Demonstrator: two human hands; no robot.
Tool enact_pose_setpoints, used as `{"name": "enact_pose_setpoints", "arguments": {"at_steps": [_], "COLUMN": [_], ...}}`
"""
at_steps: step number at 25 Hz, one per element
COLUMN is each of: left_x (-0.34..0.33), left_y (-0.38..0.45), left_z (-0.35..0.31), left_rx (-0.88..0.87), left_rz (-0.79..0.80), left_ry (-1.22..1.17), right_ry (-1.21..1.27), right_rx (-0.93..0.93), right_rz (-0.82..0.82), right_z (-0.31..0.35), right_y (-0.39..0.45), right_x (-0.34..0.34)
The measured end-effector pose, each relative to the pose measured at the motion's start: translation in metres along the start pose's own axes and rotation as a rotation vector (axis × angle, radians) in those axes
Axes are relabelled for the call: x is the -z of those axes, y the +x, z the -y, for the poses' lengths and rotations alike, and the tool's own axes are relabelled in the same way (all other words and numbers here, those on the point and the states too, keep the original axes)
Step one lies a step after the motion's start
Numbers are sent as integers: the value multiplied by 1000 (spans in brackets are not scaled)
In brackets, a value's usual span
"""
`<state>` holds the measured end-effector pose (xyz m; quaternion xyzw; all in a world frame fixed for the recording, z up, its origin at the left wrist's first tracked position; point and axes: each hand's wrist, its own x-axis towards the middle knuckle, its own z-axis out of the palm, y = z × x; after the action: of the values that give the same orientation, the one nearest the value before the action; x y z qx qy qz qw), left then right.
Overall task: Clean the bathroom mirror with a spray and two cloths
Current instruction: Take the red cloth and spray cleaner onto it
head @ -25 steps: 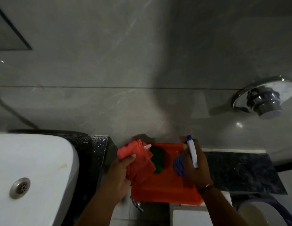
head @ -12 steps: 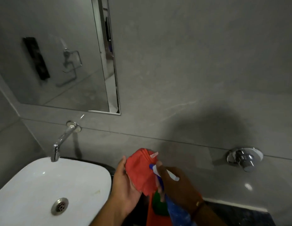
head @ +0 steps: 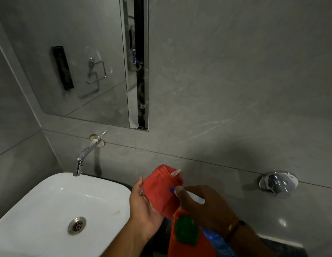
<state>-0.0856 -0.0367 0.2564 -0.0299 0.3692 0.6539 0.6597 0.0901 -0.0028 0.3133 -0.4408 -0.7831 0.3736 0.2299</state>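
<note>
The blue plastic spray bottle lies on a slant, body low at the right, its white-and-blue nozzle aimed up-left at the folded red cloth. The right hand is wrapped around the bottle's neck, back of the hand up, forefinger over the trigger head. The left hand, palm up, cups the cloth, thumb against its left edge. Both sit just right of the white ceramic basin, below the wall mirror. A green cloth lies on an orange tray.
</note>
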Motion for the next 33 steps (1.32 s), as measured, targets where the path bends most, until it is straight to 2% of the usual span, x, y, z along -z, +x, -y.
{"name": "enact_pose_setpoints", "arguments": {"at_steps": [5, 15, 19, 22, 25, 30, 33], "left_x": [-10, -22, -18, -16, -13, -11, -11], "left_y": [-4, -9, -5, -3, -1, 3, 8], "left_z": [1, 2, 2, 3, 2, 1, 4], "left_rx": [-1, -40, -34, -30, -40, -49, -56], "left_rz": [6, -12, -6, -4, -3, -16, -12], "left_ry": [-22, 14, 15, 32, 37, 28, 26], "right_ry": [-84, -74, -102, 8, -37, -73, -90], "right_rx": [62, 90, 72, 50, 62, 67, 74], "right_rz": [-30, -117, -41, -86, -140, -18, -33], "right_z": [5, -4, 0, -4, -9, -2, -9], "right_y": [0, -1, -8, -6, -3, -12, -11], "right_x": [10, 17, 3, -2, 0, -1, 0]}}
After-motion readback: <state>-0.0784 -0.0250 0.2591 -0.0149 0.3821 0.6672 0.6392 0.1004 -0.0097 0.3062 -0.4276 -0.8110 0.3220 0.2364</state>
